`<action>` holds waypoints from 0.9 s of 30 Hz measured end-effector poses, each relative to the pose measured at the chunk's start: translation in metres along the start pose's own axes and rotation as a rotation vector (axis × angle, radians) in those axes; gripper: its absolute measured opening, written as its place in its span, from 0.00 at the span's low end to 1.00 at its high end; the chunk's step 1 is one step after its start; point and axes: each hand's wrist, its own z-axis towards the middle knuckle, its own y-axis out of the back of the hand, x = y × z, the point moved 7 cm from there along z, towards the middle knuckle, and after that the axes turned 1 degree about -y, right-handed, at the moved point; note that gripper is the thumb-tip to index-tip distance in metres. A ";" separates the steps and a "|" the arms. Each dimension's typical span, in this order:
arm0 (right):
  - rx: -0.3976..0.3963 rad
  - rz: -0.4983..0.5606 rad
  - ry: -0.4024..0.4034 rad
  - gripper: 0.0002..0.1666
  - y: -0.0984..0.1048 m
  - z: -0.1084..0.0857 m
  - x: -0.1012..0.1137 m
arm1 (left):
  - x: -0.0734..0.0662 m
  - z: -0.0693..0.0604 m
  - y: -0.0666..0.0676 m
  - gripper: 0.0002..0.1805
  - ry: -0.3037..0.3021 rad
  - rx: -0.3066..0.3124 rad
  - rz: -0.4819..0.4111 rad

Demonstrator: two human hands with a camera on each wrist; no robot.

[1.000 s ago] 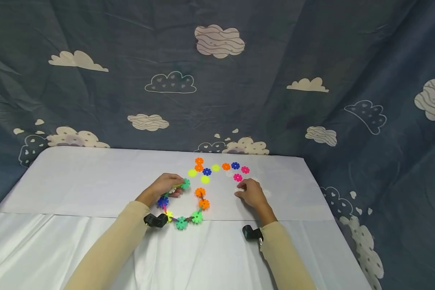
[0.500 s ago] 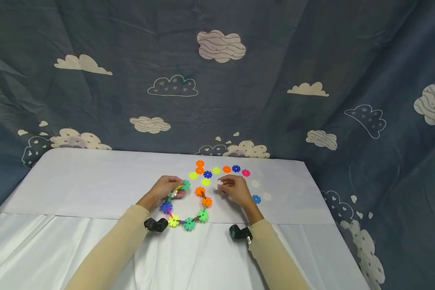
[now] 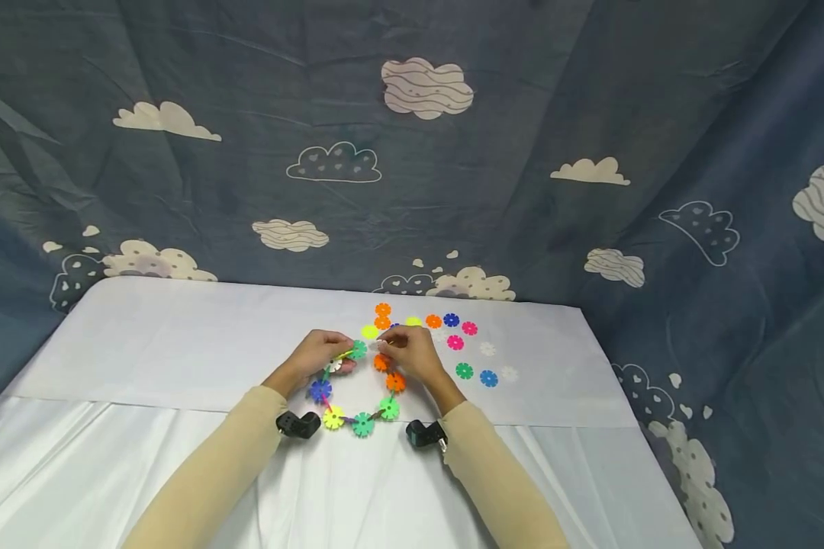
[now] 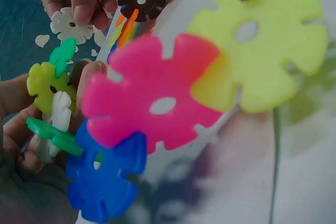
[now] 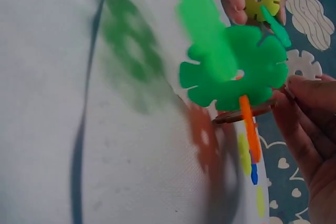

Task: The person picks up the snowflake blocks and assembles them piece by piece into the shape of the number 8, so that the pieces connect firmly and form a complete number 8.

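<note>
The chain of plastic flowers (image 3: 362,425) makes an open ring on the white cloth (image 3: 178,328), and, with twelve at the far side, the left hand (image 3: 318,354) at eleven o'clock grips its yellow flower (image 4: 42,81). At two o'clock I see the right hand (image 3: 416,355), thumb and fingers pinching a white flower (image 4: 62,27) near the ring's gap, while loose flowers (image 3: 455,342) lie farther out, from one to three.

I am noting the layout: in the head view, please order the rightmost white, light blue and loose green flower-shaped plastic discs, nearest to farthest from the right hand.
From the right hand:
1. Loose green disc, right of the hand.
2. Light blue disc, right of the green one.
3. Rightmost white disc, right of the blue one.
</note>
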 end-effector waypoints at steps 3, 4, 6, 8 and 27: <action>-0.006 -0.004 0.018 0.03 0.001 0.000 0.001 | -0.003 0.000 -0.001 0.16 -0.009 0.008 0.019; -0.007 -0.002 0.026 0.03 0.001 0.000 0.001 | -0.003 0.000 -0.001 0.16 -0.011 0.012 0.017; -0.010 0.000 0.026 0.04 0.002 0.000 0.001 | -0.003 0.000 -0.002 0.16 -0.016 0.022 0.007; -0.012 0.002 0.027 0.04 0.002 -0.001 0.001 | -0.004 0.000 -0.002 0.16 -0.015 0.032 -0.010; -0.040 0.057 0.057 0.04 0.003 -0.006 0.001 | -0.004 -0.001 -0.010 0.14 0.016 0.054 -0.149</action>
